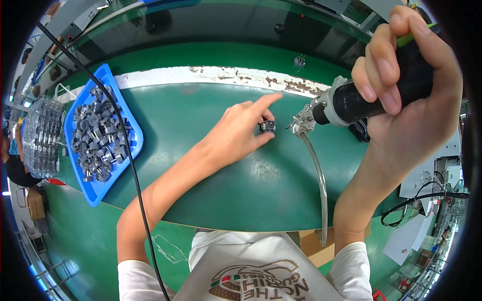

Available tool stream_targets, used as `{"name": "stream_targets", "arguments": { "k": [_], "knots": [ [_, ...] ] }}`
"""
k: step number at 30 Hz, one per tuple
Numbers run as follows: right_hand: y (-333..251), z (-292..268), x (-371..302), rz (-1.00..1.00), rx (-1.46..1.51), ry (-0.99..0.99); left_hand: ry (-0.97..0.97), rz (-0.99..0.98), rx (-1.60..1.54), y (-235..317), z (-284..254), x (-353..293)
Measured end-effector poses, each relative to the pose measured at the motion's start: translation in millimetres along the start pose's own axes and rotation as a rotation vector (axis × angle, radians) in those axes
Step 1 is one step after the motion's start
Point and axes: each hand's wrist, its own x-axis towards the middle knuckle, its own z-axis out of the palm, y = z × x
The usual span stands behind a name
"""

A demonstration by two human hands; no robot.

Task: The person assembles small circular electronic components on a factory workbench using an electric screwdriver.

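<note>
On the green worktable (216, 195) my left hand (238, 128) is closed round a small dark plug-like part (267, 126), thumb on one side and fingers on the other. My right hand (401, 85), raised at the right, grips a black electric screwdriver (371, 95). A metal head (303, 122) with a clear hose (316, 165) hangs at the screwdriver's front end. Its tip points left toward the part, a short gap away. Left of my left arm stands a blue tray (135, 135) heaped with several grey plug-like parts (100, 135).
A black cable (131, 155) runs down across the tray and past my left forearm. Stacked clear plastic trays (44, 138) stand at the far left. Beyond a worn white strip (211, 74), a dark green conveyor belt (216, 55) carries a single part (299, 61).
</note>
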Motion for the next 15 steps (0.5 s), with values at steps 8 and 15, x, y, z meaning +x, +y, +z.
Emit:
{"name": "stream_targets", "arguments": {
  "k": [8,15],
  "knots": [
    [20,10,-3,0.150,0.010,0.062,0.067,0.118,-0.040,-15,8,-10],
    [28,7,-1,0.161,-0.051,0.010,0.145,0.280,0.073,-17,12,-10]
  ]
}}
